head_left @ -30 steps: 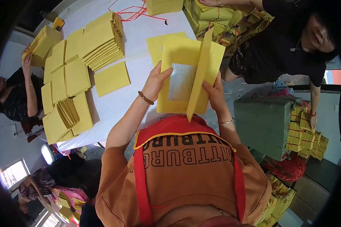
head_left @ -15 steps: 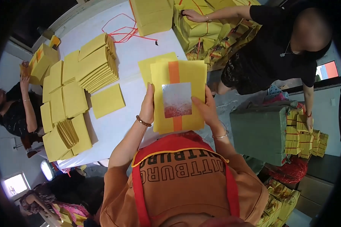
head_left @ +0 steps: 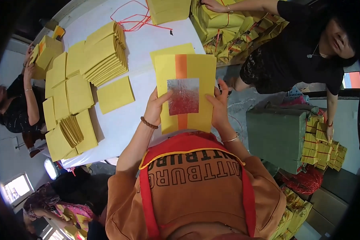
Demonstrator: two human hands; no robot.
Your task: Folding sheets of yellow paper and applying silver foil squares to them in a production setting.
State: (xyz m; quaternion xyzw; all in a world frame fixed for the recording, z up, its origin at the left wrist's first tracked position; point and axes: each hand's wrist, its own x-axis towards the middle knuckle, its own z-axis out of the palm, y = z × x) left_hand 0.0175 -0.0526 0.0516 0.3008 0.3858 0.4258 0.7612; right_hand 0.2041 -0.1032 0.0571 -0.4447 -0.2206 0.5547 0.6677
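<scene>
while i hold the yellow paper sheet [head_left: 185, 94] up in front of my chest, my left hand [head_left: 157, 107] pinches its left edge, thumb across the front and fingers hidden behind, and my right hand [head_left: 219, 107] grips the right edge the same way, fingertips curling over the margin. the sheet sits above the near edge of the white table [head_left: 148, 52], facing me, with an orange stripe [head_left: 181, 66] running down its middle and a silvery-red foil square [head_left: 183, 96] across the centre. a second yellow sheet [head_left: 173, 49] peeks out behind its top left corner; i cannot tell whether it lies on the table or is caught in my grip.

as i judge it, the risk is in the thin paper: both pinches sit low on the sides, so the top could flop or crease, and my left thumb rests right beside the foil, where a press might smudge or wrinkle it. if that back sheet is stuck to the front one, two could go down as one. the fanned stack of yellow sheets [head_left: 106, 54] on the table stands well apart to my left, and a loose single sheet [head_left: 115, 94] lies nearer, where a careless sweep could knock it.
</scene>
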